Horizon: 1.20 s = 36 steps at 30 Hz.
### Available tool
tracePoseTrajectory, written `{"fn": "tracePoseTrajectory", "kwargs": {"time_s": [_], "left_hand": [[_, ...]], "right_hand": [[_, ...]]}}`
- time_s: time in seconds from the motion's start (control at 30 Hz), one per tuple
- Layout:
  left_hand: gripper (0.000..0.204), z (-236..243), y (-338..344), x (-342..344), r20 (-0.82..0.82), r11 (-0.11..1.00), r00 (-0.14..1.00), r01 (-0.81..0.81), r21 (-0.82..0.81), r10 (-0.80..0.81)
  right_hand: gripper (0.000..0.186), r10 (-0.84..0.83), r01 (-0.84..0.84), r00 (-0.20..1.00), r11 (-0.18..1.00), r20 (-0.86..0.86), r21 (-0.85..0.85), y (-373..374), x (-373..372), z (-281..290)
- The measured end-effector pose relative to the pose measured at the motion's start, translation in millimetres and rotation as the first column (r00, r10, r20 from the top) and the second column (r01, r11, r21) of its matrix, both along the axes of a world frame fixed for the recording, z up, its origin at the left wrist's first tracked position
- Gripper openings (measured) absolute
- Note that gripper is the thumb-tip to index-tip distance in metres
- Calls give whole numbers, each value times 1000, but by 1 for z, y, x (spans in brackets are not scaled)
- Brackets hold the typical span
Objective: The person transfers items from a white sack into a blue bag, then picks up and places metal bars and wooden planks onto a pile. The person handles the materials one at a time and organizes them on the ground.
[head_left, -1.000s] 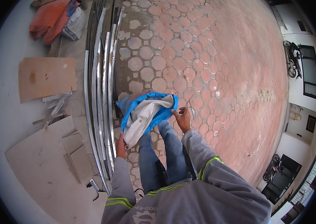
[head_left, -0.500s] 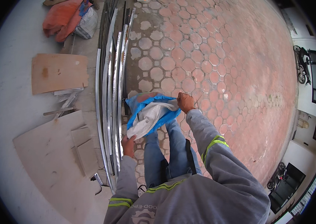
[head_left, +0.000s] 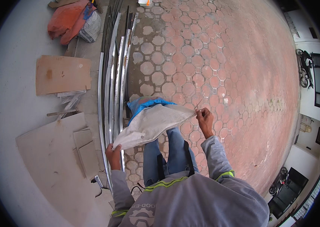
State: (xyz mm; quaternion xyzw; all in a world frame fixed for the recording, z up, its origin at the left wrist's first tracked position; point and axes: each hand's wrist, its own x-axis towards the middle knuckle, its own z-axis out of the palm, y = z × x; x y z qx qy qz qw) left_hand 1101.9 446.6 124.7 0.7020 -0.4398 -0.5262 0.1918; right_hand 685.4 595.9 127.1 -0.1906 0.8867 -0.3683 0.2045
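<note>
A woven sack (head_left: 156,123), off-white on the side toward me and blue along its far edge, is stretched between my two hands in front of my legs. My left hand (head_left: 113,155) pinches its lower left corner, beside the long metal strips. At the opposite corner, my right hand (head_left: 204,119) grips the sack between thumb and fingers, over the paving. A thin strand sticks up near those right fingertips. The sack hides part of the ground below it.
Long metal profiles (head_left: 111,83) lie along the left of the paving (head_left: 205,68). Beyond them are a brown board (head_left: 63,75), a larger sheet (head_left: 54,151) and an orange bag (head_left: 67,19). A motorcycle (head_left: 304,68) stands far right.
My hands have moved apart, the left toward the lower left and the right outward and down. The bunched sack is now spread wide, with more of its off-white side showing.
</note>
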Motion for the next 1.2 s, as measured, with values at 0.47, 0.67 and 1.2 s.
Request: {"fn": "tracePoseTrajectory", "kwargs": {"time_s": [0.47,0.67,1.2], "left_hand": [[17,25,-10,4,-237,954,939,-197,225,249],[13,11,-3,2,-243,954,934,-213,212,262],[30,5,12,-10,-157,950,975,-106,293,157]], "right_hand": [[30,-89,135,980,953,177,-270,-18,0,53],[27,-5,112,965,910,261,-399,-20,3,33],[59,-374,222,727,922,576,318,31,-7,-33]]}}
